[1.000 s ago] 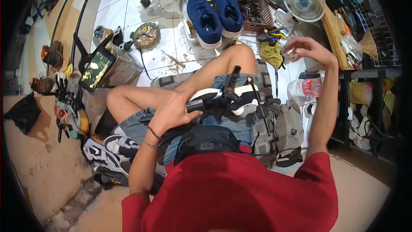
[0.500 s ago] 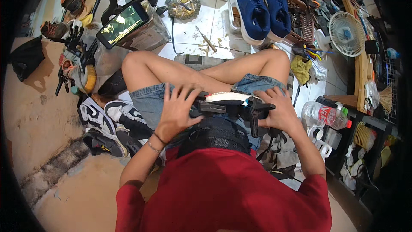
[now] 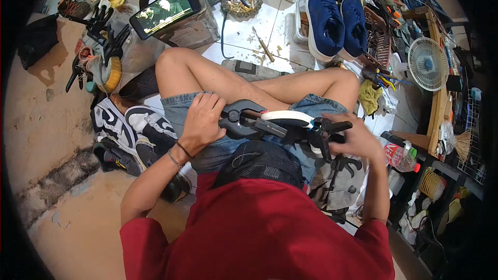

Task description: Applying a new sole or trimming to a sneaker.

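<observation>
A shoe with a white sole [image 3: 287,117] lies across my lap with black clamps on it. My left hand [image 3: 206,120] is closed round the handle of a large black spring clamp [image 3: 241,119], whose jaws point at the shoe's left end. My right hand [image 3: 353,137] has its fingers curled on a black clamp [image 3: 324,140] at the shoe's right end, and its fingertips are partly hidden by that clamp. A black mesh bag [image 3: 259,166] sits at my waist, just below the shoe.
Blue shoes [image 3: 324,26], a phone [image 3: 164,11] on a box, a round dish of litter [image 3: 241,1], and tools lie on the tiles ahead. More shoes [image 3: 116,132] are at my left; a fan [image 3: 428,64], bottle [image 3: 399,157] and cluttered black shelf [image 3: 441,197] are at my right.
My right hand has come down from the far right onto the clamped shoe. My left hand has moved slightly left and now grips a large clamp. The view has shifted.
</observation>
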Available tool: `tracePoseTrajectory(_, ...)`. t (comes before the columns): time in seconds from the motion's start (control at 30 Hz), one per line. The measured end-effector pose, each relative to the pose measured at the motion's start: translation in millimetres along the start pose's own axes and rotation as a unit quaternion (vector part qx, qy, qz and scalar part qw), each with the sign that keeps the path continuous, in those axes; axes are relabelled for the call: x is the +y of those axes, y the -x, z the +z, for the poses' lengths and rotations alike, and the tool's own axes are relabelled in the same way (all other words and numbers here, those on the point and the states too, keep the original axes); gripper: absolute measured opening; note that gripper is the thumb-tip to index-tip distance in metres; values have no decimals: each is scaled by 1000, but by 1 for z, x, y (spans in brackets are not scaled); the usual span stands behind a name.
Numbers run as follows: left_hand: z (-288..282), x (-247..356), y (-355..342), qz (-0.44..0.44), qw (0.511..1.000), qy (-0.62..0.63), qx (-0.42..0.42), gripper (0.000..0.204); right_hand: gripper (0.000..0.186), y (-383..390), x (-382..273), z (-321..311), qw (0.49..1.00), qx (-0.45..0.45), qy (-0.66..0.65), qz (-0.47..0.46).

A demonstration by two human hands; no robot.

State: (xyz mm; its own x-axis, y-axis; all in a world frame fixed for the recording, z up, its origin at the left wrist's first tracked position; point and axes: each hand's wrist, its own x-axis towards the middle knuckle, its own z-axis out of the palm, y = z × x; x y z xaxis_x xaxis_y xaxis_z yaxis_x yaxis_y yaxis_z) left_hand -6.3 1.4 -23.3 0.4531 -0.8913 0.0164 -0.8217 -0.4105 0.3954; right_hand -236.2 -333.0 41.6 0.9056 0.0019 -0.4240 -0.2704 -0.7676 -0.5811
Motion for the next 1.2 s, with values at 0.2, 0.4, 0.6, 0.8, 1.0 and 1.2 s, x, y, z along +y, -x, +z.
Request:
tracePoseTrajectory(0.2,-11,-1,-8,16,1000,-14,-18,51,42,-19,-124,-90,962,222,74,-142)
tracePoseTrajectory(0.4,-18,7,-7,29,999,-19,-23,49,29,-117,-132,14,931,-55,285,-220)
tracePoseTrajectory(0.6,-31,-13,12,-21,1000,-8,-11,45,34,-107,-129,13,955,-10,182,-234)
tracePoseTrajectory(0.8,-31,-46,32,-92,993,64,47,49,36,-67,-143,-41,977,89,-27,-191)
tracePoseTrajectory(1.0,-17,-50,33,-139,983,86,80,49,34,-54,-83,-126,901,397,-150,-89)
tracePoseTrajectory(1.2,-18,-44,21,-154,979,106,77,48,36,-62,66,-154,822,561,14,96)
